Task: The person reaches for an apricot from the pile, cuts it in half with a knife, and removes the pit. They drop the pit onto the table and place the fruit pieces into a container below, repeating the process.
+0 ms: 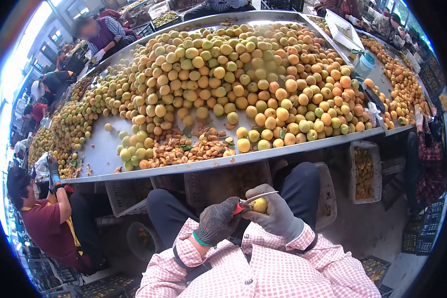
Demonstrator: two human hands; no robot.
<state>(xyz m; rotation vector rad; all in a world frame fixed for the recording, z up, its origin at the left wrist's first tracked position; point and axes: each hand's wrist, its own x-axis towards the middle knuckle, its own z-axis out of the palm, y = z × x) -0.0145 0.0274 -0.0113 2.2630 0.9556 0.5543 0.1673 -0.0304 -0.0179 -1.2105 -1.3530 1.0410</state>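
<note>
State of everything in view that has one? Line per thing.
left hand: gloved, shut on the knife
right hand: gloved, shut on the yellow fruit
knife: blade bare, by the yellow fruit; contact unclear
yellow fruit: held; cut or whole unclear
fruit pile: heaped, mostly whole-looking
cut pieces: loose on the table
right-hand white crate: open-topped, holding fruit

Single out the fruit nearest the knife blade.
The yellow fruit held in the right hand, right by the red-handled knife; the heaped fruits lie farther off, on the metal table.
</note>
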